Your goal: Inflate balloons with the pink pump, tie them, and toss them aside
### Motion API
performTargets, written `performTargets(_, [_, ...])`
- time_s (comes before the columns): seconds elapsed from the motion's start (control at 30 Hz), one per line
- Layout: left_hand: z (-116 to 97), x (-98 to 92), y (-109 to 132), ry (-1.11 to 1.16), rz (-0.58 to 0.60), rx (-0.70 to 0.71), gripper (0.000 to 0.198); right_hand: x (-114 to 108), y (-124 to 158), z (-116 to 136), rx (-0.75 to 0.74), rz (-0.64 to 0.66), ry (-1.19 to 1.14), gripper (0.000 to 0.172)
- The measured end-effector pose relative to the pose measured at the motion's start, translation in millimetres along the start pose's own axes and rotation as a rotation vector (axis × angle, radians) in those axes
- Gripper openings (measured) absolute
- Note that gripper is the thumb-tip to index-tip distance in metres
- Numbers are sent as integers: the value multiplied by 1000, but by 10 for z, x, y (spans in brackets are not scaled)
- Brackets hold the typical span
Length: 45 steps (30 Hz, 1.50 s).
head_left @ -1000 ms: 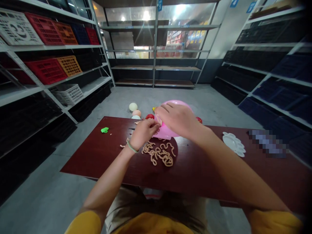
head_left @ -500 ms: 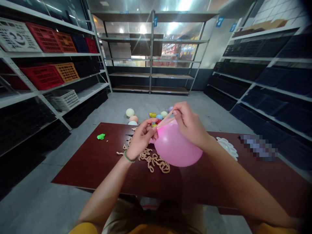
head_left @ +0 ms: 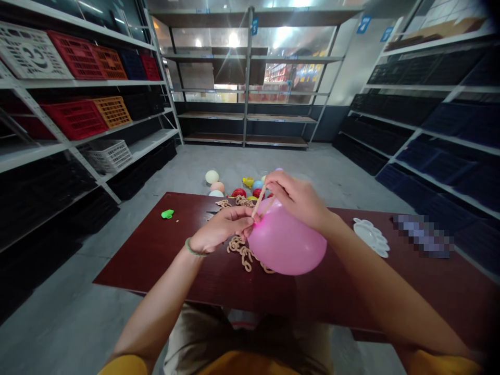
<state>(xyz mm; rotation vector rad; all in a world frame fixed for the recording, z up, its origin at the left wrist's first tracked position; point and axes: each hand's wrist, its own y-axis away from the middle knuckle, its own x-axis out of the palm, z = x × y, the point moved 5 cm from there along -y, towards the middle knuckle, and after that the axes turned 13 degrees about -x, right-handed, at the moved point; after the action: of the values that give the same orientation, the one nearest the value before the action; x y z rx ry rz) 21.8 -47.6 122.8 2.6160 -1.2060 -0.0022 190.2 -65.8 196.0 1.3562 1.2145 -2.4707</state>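
Note:
A blown-up pink balloon (head_left: pixel 289 242) hangs above the table, its neck toward the left. My left hand (head_left: pixel 228 226) is closed in a pinch on that neck. With thumb and fingers pressed together, my right hand (head_left: pixel 295 198) grips a tan cord (head_left: pixel 259 202), which stretches down to the pinched neck. Whether the cord circles the neck is hidden by my left fingers. Below my hands lies a tangled heap of similar tan cord (head_left: pixel 246 258) on the dark red table (head_left: pixel 148 255). Part of it is hidden behind the balloon.
On the table's left lies a small green balloon (head_left: pixel 167 214); on its right are a white scalloped palette (head_left: pixel 371 237) and a blurred-out item (head_left: pixel 424 235). Several coloured balloons (head_left: pixel 212 177) rest on the floor beyond. Shelves with crates (head_left: pixel 76 120) stand around.
My right hand has dropped slightly and the cord now runs more steeply between my hands. My left hand has turned flatter and lower at the balloon's neck. The view has shifted a little.

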Motion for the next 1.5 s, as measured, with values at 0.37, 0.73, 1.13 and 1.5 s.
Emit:
performTargets(0.37, [57, -172, 44, -75, -28, -93, 28, -70, -123, 249, -49, 323, -304, 14])
performTargets(0.73, [-13, -58, 100, -252, 45, -98, 34, -47, -361, 521, -178, 434, -118, 19])
performTargets(1.13, [170, -63, 121, -237, -37, -65, 47, 602, -475, 320, -190, 407, -338, 9])
performTargets(1.5, [174, -188, 52, 35, -309, 15, 44, 292, -185, 167, -171, 413, -3, 25])
